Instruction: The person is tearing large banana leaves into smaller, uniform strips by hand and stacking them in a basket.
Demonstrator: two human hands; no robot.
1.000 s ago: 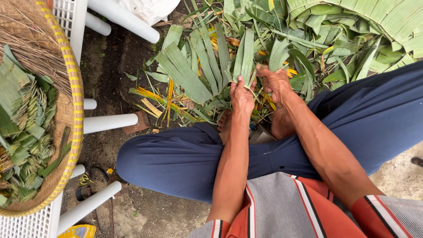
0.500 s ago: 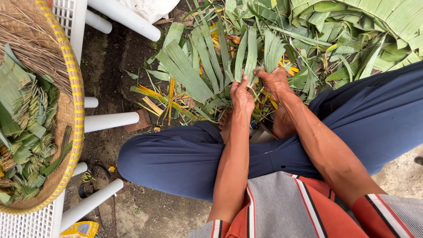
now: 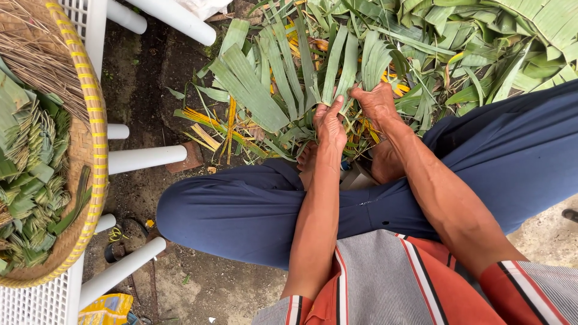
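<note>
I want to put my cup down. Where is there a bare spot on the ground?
Bare dirt shows between the white chair legs and the leaf pile, and below the blue-trousered knee. Both hands work amid crowded leaves; the woven basket is full.

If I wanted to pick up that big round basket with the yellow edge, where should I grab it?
Probably by the rim of the woven basket, coming from its open right side with both hands spread apart. It is wide, shallow and full of folded green leaf pieces, so one-handed lifting could tip it. The white plastic stand beneath blocks reaching under.
</note>
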